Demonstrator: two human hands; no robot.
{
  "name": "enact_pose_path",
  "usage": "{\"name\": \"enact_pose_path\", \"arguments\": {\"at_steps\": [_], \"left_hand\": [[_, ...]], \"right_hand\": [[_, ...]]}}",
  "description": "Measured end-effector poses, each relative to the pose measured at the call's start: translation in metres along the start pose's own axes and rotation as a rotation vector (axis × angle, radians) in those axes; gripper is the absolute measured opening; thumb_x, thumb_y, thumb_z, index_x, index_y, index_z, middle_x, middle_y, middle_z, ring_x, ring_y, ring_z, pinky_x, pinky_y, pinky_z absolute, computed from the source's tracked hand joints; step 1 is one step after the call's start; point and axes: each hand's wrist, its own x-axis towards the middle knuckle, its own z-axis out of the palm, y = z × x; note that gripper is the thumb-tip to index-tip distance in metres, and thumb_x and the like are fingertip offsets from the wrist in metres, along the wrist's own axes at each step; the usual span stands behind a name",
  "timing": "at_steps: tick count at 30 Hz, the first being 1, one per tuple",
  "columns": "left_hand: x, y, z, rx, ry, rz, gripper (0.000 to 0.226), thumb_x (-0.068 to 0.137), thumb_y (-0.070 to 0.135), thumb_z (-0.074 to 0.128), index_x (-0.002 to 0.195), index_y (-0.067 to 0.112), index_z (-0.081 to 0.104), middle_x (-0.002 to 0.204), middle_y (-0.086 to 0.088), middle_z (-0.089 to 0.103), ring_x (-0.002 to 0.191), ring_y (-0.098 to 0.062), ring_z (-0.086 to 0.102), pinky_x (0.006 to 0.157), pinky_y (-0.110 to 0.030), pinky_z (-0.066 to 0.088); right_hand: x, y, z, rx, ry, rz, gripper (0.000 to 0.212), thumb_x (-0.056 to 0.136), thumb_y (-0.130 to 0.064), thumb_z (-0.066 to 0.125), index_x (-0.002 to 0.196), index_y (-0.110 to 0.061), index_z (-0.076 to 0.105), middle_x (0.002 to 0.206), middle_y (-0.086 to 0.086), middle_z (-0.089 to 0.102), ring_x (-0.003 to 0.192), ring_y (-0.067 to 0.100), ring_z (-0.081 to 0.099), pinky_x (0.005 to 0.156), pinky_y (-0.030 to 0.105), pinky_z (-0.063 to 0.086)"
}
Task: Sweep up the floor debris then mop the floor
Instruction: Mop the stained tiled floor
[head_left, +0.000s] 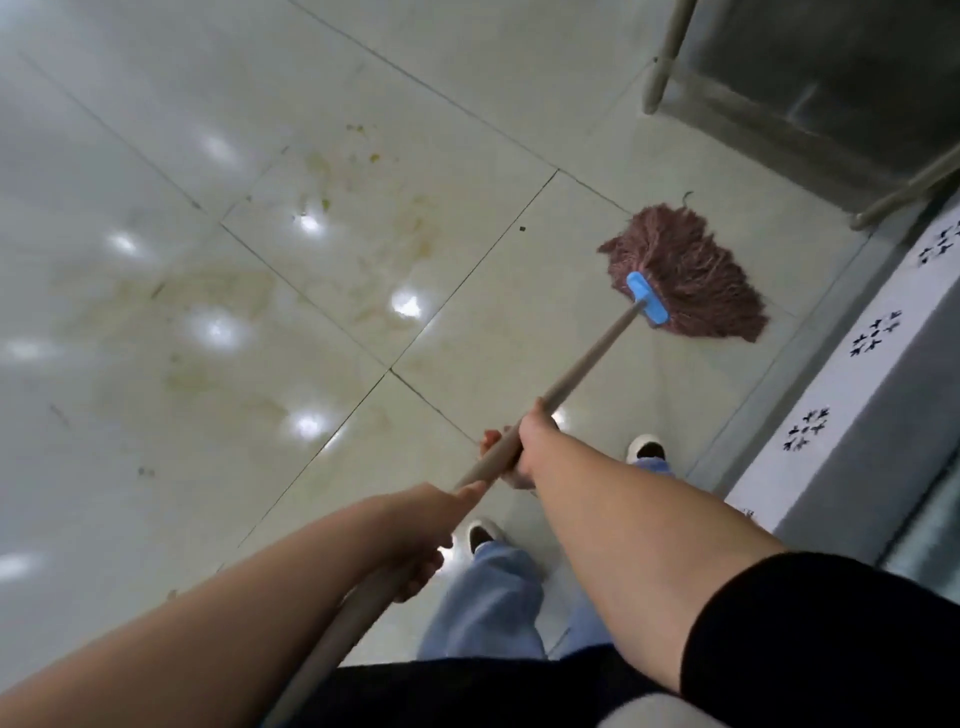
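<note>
A mop with a reddish-brown string head (685, 273) and a blue clamp (647, 300) lies spread on the pale tiled floor (467, 93) at the right. Its long beige handle (587, 364) runs down-left toward me. My right hand (522, 447) grips the handle higher up, fingers curled round it. My left hand (423, 525) grips the handle lower down, nearer my body. Yellowish smears and small green specks (322, 171) mark the tiles to the left of the mop. A small dark speck (522, 228) lies near a tile joint.
A metal cabinet on pale legs (660, 67) stands at the top right. A grey and white patterned ledge (857, 374) runs along the right side. My feet in white shoes (647, 447) stand below the mop, in light blue trousers.
</note>
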Motion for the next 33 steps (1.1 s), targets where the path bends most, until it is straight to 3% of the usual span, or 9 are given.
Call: {"name": "enact_pose_path", "arguments": {"at_steps": [6, 11, 14, 16, 19, 22, 27, 30, 33], "left_hand": [[0.000, -0.058, -0.011, -0.034, -0.019, -0.054, 0.063, 0.087, 0.066, 0.035, 0.078, 0.005, 0.046, 0.031, 0.002, 0.037, 0.022, -0.012, 0.034, 0.038, -0.012, 0.037], [-0.003, -0.035, -0.006, -0.037, -0.042, -0.083, 0.063, 0.085, 0.069, 0.036, 0.076, 0.007, 0.043, 0.027, 0.002, 0.036, 0.021, -0.012, 0.034, 0.037, -0.013, 0.038], [-0.007, -0.008, -0.009, -0.022, -0.030, -0.084, 0.062, 0.086, 0.067, 0.035, 0.076, 0.006, 0.041, 0.027, 0.002, 0.035, 0.022, -0.013, 0.033, 0.039, -0.012, 0.037], [-0.009, 0.021, -0.006, -0.027, -0.028, -0.069, 0.063, 0.086, 0.067, 0.035, 0.076, 0.005, 0.042, 0.029, 0.002, 0.036, 0.023, -0.013, 0.034, 0.039, -0.012, 0.036], [-0.006, 0.083, 0.013, -0.040, -0.042, 0.005, 0.063, 0.088, 0.066, 0.034, 0.077, 0.005, 0.045, 0.037, -0.001, 0.039, 0.027, -0.014, 0.036, 0.038, -0.013, 0.036], [0.006, 0.157, 0.037, -0.065, -0.042, 0.031, 0.063, 0.091, 0.063, 0.029, 0.079, 0.004, 0.046, 0.049, -0.005, 0.040, 0.026, -0.013, 0.036, 0.037, -0.015, 0.035], [0.044, 0.279, 0.051, -0.082, -0.006, 0.071, 0.059, 0.094, 0.059, 0.027, 0.075, 0.005, 0.040, 0.051, -0.007, 0.038, 0.033, -0.015, 0.035, 0.037, -0.018, 0.032], [0.056, 0.340, 0.048, -0.135, -0.041, 0.087, 0.059, 0.090, 0.064, 0.029, 0.071, 0.009, 0.037, 0.045, -0.004, 0.037, 0.031, -0.014, 0.034, 0.037, -0.016, 0.035], [0.057, 0.376, 0.047, -0.179, -0.071, 0.089, 0.058, 0.087, 0.067, 0.034, 0.071, 0.011, 0.037, 0.039, -0.002, 0.038, 0.026, -0.013, 0.034, 0.036, -0.014, 0.037]], "right_hand": [[-0.003, 0.058, 0.028, -0.001, 0.020, -0.013, 0.057, 0.089, -0.062, 0.040, 0.071, -0.008, 0.041, 0.028, 0.007, 0.048, 0.019, 0.018, 0.046, 0.033, 0.027, 0.047], [-0.004, 0.039, 0.022, 0.007, 0.080, -0.034, 0.055, 0.091, -0.059, 0.038, 0.066, -0.009, 0.040, 0.023, 0.002, 0.041, 0.015, 0.013, 0.038, 0.034, 0.015, 0.043], [-0.009, 0.013, 0.020, -0.039, 0.065, -0.044, 0.056, 0.091, -0.061, 0.033, 0.066, -0.011, 0.038, 0.023, 0.002, 0.040, 0.014, 0.013, 0.038, 0.033, 0.017, 0.043], [-0.013, -0.016, 0.010, -0.081, 0.047, -0.041, 0.057, 0.092, -0.060, 0.032, 0.066, -0.010, 0.037, 0.023, 0.004, 0.041, 0.014, 0.013, 0.039, 0.030, 0.023, 0.045], [-0.014, -0.077, -0.021, -0.109, 0.053, -0.060, 0.057, 0.093, -0.059, 0.032, 0.068, -0.008, 0.036, 0.023, 0.004, 0.042, 0.014, 0.014, 0.040, 0.031, 0.017, 0.043], [-0.008, -0.148, -0.055, -0.106, 0.089, -0.089, 0.055, 0.093, -0.059, 0.034, 0.070, -0.009, 0.036, 0.042, 0.004, 0.045, 0.015, 0.013, 0.039, 0.032, 0.017, 0.043], [0.005, -0.268, -0.089, -0.168, 0.083, -0.161, 0.052, 0.095, -0.057, 0.029, 0.074, -0.010, 0.036, 0.057, 0.004, 0.040, 0.040, 0.016, 0.042, 0.036, 0.020, 0.038], [0.001, -0.331, -0.102, -0.131, 0.065, -0.230, 0.051, 0.096, -0.056, 0.030, 0.071, -0.011, 0.034, 0.056, 0.003, 0.038, 0.024, 0.013, 0.040, 0.030, 0.012, 0.038], [-0.004, -0.366, -0.113, -0.082, 0.031, -0.262, 0.050, 0.096, -0.055, 0.034, 0.074, -0.009, 0.037, 0.050, 0.006, 0.045, 0.015, 0.012, 0.040, 0.027, 0.018, 0.043]]}}
